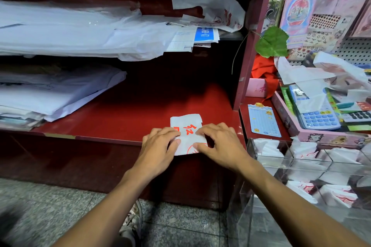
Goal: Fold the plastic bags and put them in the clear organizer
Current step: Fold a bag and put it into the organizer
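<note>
A dark red shelf [124, 118] in a cluttered shop holds stacked paper on its left side, and at its front edge lies a white plastic bag [187, 133] with red print, already folded down to a narrow strip. The left hand [158, 144] and right hand [218, 144] both rest on it with fingers curled, pinching its near edges; the next fold probably goes best if the fingertips press air out and keep the edges lined up before creasing. Just to the right, the clear organizer [301, 159] has several compartments already filled with folded white bags, so a compartment with room must be chosen
</note>
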The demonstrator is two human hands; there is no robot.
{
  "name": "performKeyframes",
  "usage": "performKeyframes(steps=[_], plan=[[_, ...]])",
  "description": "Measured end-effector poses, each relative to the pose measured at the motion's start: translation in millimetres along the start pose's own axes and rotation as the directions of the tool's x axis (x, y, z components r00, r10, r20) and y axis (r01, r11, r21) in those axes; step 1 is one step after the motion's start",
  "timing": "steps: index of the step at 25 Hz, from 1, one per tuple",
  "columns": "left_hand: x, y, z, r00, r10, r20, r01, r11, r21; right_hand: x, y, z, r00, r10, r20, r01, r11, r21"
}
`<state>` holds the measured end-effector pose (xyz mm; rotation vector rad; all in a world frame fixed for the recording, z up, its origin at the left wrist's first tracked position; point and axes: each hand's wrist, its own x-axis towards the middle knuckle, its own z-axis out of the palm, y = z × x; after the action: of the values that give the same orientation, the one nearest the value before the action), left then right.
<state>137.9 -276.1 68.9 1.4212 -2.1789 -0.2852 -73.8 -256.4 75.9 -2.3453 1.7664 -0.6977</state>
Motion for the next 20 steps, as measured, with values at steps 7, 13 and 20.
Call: performKeyframes(steps=[7,13,20], plan=[[3,0,-3,0.998,-0.030,-0.050,0.029,0.999,-0.026,-2,6,-7,0.993,-0.078,0.083,0.087,0.991,-0.105],[6,-10,-7,0.999,0.009,0.040,-0.006,0.996,-0.084,-1,10,-1,0.997,-0.073,0.034,0.075,0.995,-0.065],[3,-25,-15,0.991,0.099,0.092,-0.085,0.986,-0.144,4,13,3,0.999,0.000,-0.048,0.007,0.991,0.134]])
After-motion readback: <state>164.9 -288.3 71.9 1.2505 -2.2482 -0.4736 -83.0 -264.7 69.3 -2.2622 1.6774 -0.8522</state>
